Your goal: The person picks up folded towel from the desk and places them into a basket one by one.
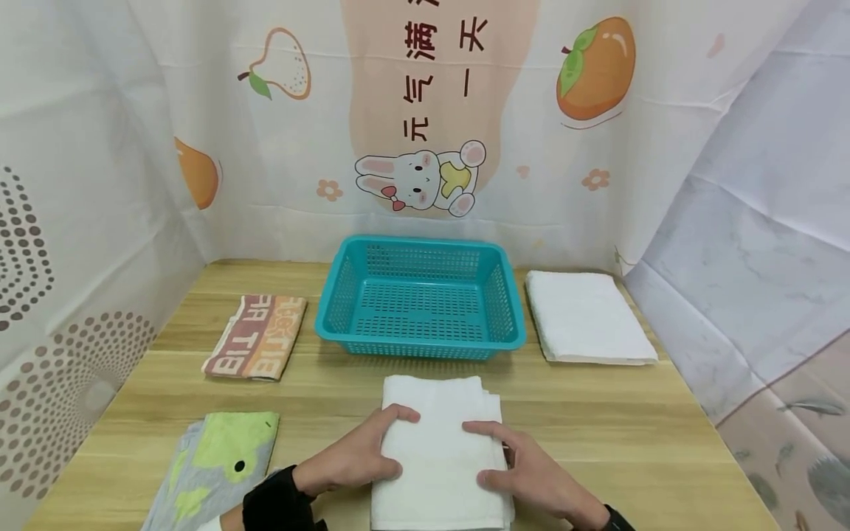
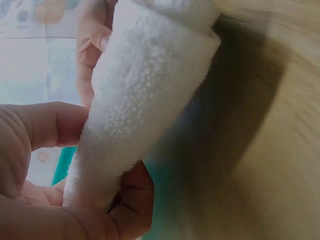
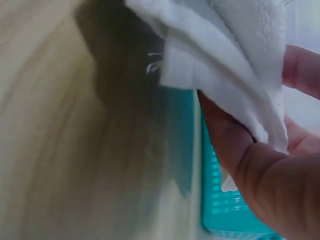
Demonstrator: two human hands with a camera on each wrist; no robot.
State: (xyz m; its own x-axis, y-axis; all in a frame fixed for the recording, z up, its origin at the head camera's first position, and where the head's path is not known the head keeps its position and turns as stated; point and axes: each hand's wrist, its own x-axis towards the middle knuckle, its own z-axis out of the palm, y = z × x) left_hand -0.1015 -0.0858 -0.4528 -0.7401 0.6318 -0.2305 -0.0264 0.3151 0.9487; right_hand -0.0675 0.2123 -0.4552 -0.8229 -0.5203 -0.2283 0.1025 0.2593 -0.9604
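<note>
A folded white towel is held between both hands in front of the basket, near the front of the table. On its left edge the left hand grips it; in the left wrist view the fingers curl round the towel's edge. The right hand grips the opposite edge, and the right wrist view shows fingers under the cloth, where its layers and a few loose threads show. Shadow lies on the table below the towel in both wrist views.
A turquoise plastic basket stands behind the towel. At back right lies another folded white towel. On the left are a folded brown-and-orange patterned towel and a grey-green cloth. Printed curtains hang around the wooden table.
</note>
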